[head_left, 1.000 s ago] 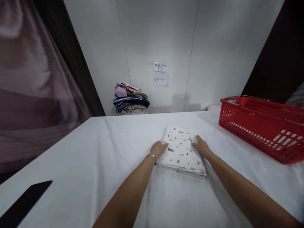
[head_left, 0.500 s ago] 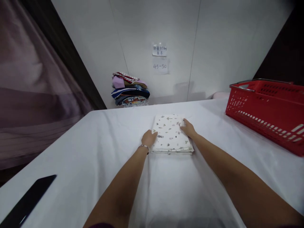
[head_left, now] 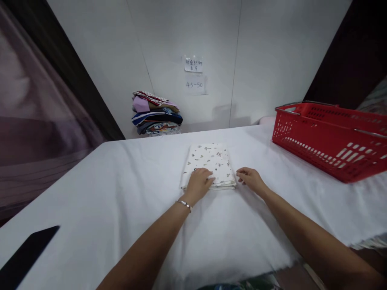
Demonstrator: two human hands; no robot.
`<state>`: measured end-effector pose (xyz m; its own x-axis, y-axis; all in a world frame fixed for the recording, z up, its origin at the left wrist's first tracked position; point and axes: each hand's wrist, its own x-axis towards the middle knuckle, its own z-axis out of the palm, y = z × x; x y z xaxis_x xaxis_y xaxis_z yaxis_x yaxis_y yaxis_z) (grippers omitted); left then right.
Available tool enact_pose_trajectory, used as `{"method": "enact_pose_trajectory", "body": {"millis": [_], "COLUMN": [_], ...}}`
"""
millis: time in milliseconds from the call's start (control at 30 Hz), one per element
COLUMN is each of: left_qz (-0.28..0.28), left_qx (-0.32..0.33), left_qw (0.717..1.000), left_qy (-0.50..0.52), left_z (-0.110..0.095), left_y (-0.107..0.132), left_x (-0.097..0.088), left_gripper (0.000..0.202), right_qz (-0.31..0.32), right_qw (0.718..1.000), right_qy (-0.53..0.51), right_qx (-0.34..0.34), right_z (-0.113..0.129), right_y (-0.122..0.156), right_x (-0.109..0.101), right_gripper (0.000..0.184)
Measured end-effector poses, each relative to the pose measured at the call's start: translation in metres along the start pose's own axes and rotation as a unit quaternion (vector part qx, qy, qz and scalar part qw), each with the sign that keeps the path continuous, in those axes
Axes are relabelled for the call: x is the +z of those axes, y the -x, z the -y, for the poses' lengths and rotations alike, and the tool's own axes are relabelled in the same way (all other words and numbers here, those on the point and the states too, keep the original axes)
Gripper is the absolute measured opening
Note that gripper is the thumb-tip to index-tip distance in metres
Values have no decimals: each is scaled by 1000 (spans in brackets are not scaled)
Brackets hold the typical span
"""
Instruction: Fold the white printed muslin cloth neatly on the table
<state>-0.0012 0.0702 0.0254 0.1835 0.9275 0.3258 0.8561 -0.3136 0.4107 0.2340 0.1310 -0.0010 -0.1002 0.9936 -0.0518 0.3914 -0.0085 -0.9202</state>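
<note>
A folded white cloth [head_left: 208, 159] with small printed motifs lies flat on the white-covered table in front of me. My left hand [head_left: 199, 183] is over its near left part, fingers spread and resting on or just above the top layer. A bracelet circles that wrist. Just off the cloth's right edge is my right hand [head_left: 249, 179], its fingers loosely bent and apart, with nothing seen in them.
To the right stands a red plastic basket [head_left: 320, 139] with metal handles. A pile of folded fabrics [head_left: 157, 114] rises behind the table's far edge, below paper notes [head_left: 195, 76] on the wall. A dark flat object [head_left: 30, 251] lies at near left.
My left hand has shifted from the cloth's left edge onto its near part. The right hand has let go of the right edge and come nearer. My view has turned slightly right.
</note>
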Motion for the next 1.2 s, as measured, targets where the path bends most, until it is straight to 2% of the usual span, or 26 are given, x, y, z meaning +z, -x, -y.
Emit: {"method": "enact_pose_trajectory", "body": {"millis": [133,267,500,600,800,967,1200], "left_qz": [48,66,73,70,20,45,73], "left_qx": [64,36,-31,-24,-6,12,1], "left_qw": [997,997,994,995,998,997,995], "left_qy": [18,27,73,70,58,61,62], "left_z": [-28,-36,-39,-42,-45,-45,-46], "left_y": [-12,-20,-27,-29,-26,-23,-28], "left_x": [20,32,32,34,40,41,39], "left_gripper": [24,24,16,18,20,13,17], "right_qz": [89,122,73,78,88,83,101], "right_qw": [989,977,983,982,982,982,976], "right_qy": [-67,-122,-149,-156,-160,-162,-189], "right_qx": [95,125,84,66,51,47,49], "right_z": [1,6,3,1,-2,-5,-5], "right_y": [26,37,36,36,36,33,33], "right_x": [5,11,13,13,13,14,12], "right_gripper": [14,16,16,15,20,17,14]}}
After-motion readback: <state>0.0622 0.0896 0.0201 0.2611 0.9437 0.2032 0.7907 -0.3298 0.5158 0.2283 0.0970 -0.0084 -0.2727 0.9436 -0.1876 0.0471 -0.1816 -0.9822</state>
